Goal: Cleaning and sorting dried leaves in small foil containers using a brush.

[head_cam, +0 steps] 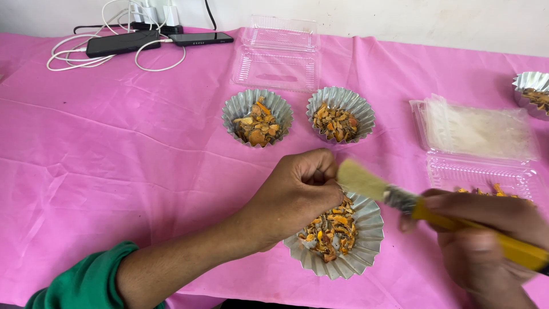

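My left hand (297, 191) is curled with fingers pinched together, resting over the near fluted metal cup (366, 243) filled with orange and brown dried pieces; whether it pinches a piece is hidden. My right hand (486, 246) grips the yellow handle of a flat paintbrush (366, 182), whose pale bristles point left and nearly touch my left fingers above the cup. A green sleeve covers my left forearm.
Two more filled fluted cups (257, 118) (341, 114) stand behind. Clear plastic clamshell boxes lie at the back (280, 51) and at right (477, 149). Another filled cup (533, 91) sits at the right edge. Phones (123, 42) and white cables lie at the back left on the pink cloth (114, 143).
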